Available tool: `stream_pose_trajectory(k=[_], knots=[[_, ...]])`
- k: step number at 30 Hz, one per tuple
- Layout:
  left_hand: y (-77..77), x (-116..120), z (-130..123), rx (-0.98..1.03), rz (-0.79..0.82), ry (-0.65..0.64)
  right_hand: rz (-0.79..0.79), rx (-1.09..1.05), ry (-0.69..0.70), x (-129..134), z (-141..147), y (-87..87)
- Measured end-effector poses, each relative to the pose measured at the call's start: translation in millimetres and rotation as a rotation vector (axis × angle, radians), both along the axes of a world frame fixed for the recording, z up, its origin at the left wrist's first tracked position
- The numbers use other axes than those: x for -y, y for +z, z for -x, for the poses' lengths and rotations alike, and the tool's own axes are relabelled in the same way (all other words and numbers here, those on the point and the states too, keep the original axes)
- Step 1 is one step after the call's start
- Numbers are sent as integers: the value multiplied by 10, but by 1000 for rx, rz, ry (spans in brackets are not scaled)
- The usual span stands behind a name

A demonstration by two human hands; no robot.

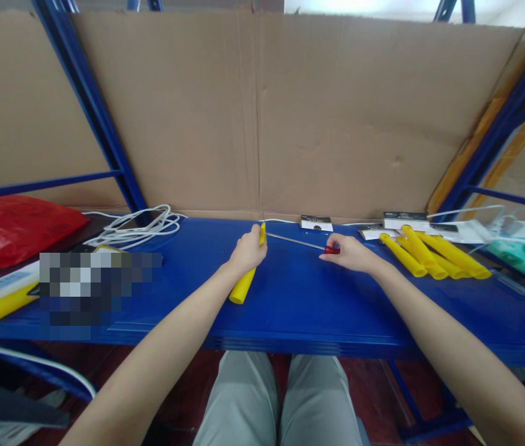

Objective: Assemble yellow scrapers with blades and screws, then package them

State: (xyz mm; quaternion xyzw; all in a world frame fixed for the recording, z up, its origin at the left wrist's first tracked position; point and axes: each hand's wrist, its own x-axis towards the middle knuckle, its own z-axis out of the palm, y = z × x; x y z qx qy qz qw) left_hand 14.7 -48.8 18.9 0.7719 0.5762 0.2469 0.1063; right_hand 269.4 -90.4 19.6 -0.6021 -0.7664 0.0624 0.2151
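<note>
My left hand (247,251) is closed around a yellow tube (244,286), whose wider end points towards me over the blue table. In my right hand (346,253) is the red handle of a screwdriver (297,241), gripped between thumb and fingers. Its long thin metal shaft reaches left, with the far end at the upper part of the tube by my left fingers. Whether the shaft touches the tube or passes into it, I cannot tell. Several more yellow tubes (429,255) lie in a pile to the right of my right hand.
Small black-and-white boxes (317,223) stand at the back of the blue table (308,303), before a cardboard wall (336,124). A coiled white cable (150,223), a red plastic bag (25,229) and a blurred-out object (85,288) are on the left. Blue metal posts (90,111) frame the table.
</note>
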Motion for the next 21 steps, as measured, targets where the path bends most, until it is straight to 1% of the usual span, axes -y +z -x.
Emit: stream_pose_trajectory(k=[4,6,9,11,15,18,21], knots=[[-8,-4,-2,2,6,-3,23,12,-33,-6,-6,-26],[-12,-8,-1,5,9,-2,73,1,-2,-3,-13,-29],[-16,-11,5,2,10,1,145,36,84,-2,-13,-23],[-13,-11,10,-7,8,5,143,75,103,-5,-4,-19],[4,5,8,-33,12,12,77,15,54,-14,11,-33],[18,22,0,-46,17,12,118,-41,2,-14,8,-53],[26,33,-4,-54,14,5,112,-33,8,3,-1,-45]])
